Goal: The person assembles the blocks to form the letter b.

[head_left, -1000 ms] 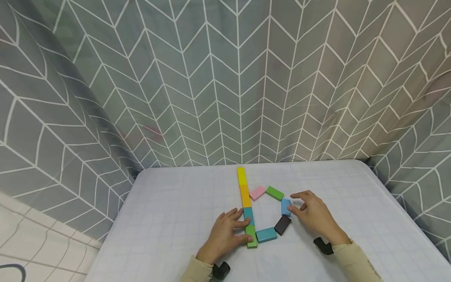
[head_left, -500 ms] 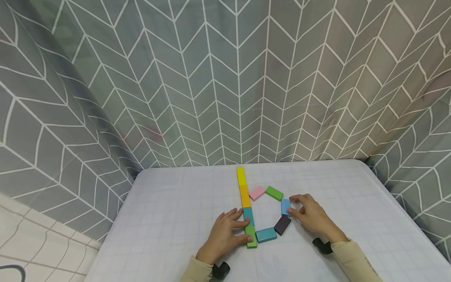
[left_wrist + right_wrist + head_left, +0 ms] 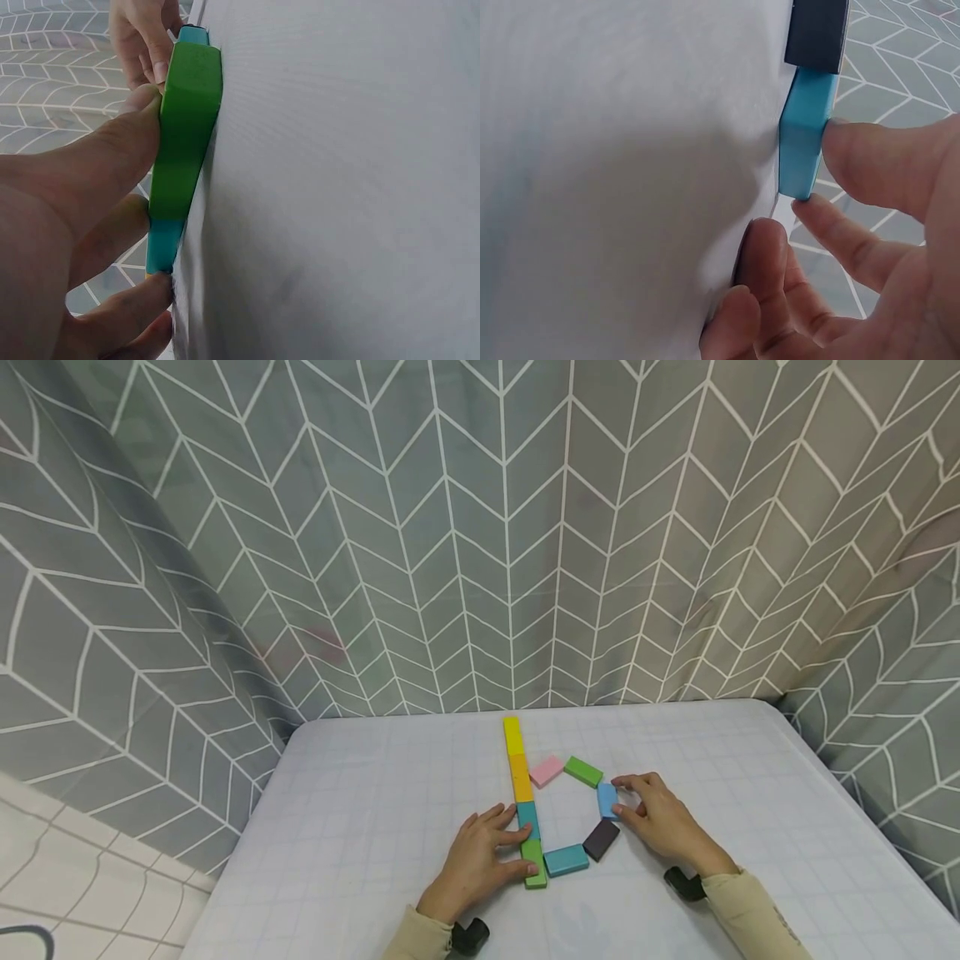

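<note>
Flat rectangular blocks lie on the white-covered table. A straight row holds a yellow block [image 3: 513, 736], an orange block [image 3: 521, 778], a teal block [image 3: 528, 817] and a green block [image 3: 534, 870]. My left hand [image 3: 480, 858] rests along this row, thumb on the green block and fingers on the teal one. To the right, a curve is made of a pink block [image 3: 547, 771], a second green block [image 3: 583, 771], a light blue block [image 3: 607, 801], a black block [image 3: 602, 839] and a second teal block [image 3: 567, 860]. My right hand [image 3: 663, 822] pinches the light blue block between thumb and index finger.
The table [image 3: 375, 827] extends around the blocks on both sides. Patterned curtains [image 3: 480, 543] hang behind its far edge and along the sides. A black wrist camera [image 3: 470, 936] sits under the left wrist, another camera [image 3: 685, 883] under the right.
My right hand has shifted slightly left, and its index finger has come in onto the light blue block. The left hand has stayed in place on the row.
</note>
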Demonstrator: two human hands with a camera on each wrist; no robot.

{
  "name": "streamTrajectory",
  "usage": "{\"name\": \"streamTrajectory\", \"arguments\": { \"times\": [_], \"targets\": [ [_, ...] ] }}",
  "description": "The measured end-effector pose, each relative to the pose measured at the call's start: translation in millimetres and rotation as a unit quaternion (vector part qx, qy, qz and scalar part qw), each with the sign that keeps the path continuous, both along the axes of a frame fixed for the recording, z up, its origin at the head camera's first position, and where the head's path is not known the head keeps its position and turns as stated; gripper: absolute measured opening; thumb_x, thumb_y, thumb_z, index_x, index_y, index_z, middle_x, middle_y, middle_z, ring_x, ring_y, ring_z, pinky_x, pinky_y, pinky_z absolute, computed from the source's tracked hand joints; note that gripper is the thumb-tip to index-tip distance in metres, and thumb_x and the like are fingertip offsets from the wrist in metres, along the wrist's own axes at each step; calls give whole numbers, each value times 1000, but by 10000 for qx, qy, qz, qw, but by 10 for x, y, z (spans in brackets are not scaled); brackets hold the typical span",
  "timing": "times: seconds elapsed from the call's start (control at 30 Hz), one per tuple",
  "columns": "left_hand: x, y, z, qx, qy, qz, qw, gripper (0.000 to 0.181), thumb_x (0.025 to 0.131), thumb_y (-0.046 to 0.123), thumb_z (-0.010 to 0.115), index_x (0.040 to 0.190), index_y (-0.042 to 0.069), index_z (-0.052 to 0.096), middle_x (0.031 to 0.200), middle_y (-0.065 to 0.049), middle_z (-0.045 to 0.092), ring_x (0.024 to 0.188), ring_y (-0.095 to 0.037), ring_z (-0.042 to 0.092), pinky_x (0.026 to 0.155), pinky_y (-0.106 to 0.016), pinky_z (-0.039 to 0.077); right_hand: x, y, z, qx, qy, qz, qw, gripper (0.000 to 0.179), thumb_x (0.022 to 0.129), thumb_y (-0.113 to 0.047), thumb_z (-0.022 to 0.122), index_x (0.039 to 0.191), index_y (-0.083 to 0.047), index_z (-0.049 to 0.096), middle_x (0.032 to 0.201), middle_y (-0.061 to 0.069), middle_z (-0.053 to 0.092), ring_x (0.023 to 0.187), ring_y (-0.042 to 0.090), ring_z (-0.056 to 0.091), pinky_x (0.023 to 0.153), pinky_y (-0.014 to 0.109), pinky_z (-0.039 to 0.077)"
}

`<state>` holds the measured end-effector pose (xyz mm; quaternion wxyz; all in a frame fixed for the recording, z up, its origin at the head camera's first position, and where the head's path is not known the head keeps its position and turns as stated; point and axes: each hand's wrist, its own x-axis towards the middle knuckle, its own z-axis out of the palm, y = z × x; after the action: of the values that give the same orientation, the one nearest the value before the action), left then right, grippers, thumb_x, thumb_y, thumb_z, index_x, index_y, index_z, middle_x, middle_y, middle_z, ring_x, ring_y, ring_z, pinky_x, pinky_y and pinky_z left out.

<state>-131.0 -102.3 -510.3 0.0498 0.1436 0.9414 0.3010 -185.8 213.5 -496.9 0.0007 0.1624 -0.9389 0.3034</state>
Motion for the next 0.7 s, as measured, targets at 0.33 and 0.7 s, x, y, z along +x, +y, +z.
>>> {"name": "streamTrajectory", "arguments": {
  "times": [0.33, 0.7],
  "targets": [
    [8, -5, 8, 12, -4, -23, 10000, 61, 82, 50, 88, 137, 28, 72, 159, -4, 56, 152, -31, 47, 124, -67, 33, 17, 14, 12, -16, -95, 73, 9999, 43, 103, -25, 72, 141, -7, 63, 123, 20, 59, 79, 9, 48, 64, 25, 39],
    [4, -10, -2, -36, 85, -85, 9999, 60, 84, 50, 87, 138, 28, 72, 159, -4, 56, 152, -31, 47, 124, -67, 34, 9, 50, 25, -128, -115, 124, 9998, 55, 106, -28, 66, 149, 1, 51, 127, 16, 62, 79, 3, 48, 67, 23, 43]
  ]
}}
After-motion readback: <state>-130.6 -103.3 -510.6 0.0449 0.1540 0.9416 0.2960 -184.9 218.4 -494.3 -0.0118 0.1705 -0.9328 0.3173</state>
